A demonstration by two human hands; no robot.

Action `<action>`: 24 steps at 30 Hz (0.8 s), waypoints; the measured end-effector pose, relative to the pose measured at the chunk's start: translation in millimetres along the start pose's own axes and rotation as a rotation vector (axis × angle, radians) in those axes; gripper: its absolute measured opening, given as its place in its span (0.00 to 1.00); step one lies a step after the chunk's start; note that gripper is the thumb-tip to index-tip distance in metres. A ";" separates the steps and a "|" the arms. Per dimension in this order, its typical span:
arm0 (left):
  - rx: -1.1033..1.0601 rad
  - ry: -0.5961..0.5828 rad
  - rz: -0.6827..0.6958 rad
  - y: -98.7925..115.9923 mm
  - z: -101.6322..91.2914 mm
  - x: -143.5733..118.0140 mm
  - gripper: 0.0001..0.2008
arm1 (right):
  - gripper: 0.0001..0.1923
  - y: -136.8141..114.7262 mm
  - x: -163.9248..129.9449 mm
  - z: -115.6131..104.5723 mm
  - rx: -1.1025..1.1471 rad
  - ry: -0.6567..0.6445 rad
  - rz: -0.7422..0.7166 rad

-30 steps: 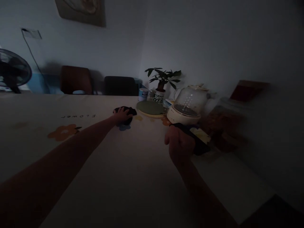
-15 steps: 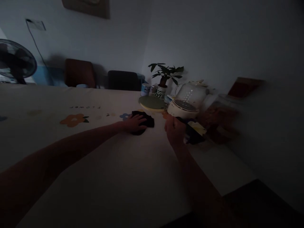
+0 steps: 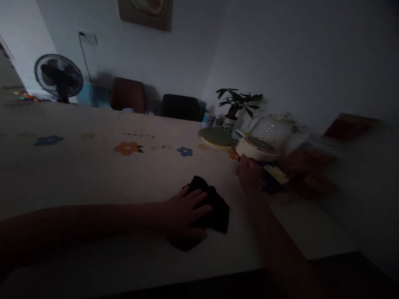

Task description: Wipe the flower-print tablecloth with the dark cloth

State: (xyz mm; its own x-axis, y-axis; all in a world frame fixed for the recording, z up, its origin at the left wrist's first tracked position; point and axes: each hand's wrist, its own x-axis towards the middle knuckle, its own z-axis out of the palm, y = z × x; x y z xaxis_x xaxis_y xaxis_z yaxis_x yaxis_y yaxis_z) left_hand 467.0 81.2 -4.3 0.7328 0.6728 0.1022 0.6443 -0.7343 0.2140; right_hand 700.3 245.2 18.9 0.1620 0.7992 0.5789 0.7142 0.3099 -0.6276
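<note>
The room is dim. My left hand lies flat on a crumpled black cloth, pressing it onto the table, which has a cream flower-print cover. My right hand is further back to the right, closed around a dark packet with a pale label, just in front of a glass kettle on a white base.
Behind the kettle stand a potted plant, a small can and a round green mat. A brownish bag lies at the right. Two chairs and a fan stand beyond the table's far edge.
My left hand has dragged the black cloth from the far side of the table toward the near edge. My right hand has stayed by the kettle with the packet; the view has turned left.
</note>
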 end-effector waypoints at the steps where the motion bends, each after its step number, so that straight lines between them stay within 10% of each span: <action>1: 0.005 0.016 -0.001 4.2 -0.5 -11.1 0.37 | 0.24 -2.0 -0.9 -0.4 0.007 -0.011 0.021; 11: 0.113 0.042 -0.162 -3.5 -15.4 -116.7 0.35 | 0.23 -33.2 -6.3 -10.3 -0.032 -0.085 0.233; 24: 0.271 0.016 -1.162 -147.1 -68.7 -357.5 0.31 | 0.24 -35.1 -10.8 -9.1 -0.090 -0.162 0.189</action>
State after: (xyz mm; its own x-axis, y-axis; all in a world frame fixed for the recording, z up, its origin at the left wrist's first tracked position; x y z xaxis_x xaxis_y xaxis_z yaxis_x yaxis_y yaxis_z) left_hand 95.3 -45.1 -5.5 -0.3213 0.9470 -0.0046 0.9467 0.3211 -0.0249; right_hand 679.7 221.0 39.5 0.1925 0.9127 0.3605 0.7407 0.1058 -0.6635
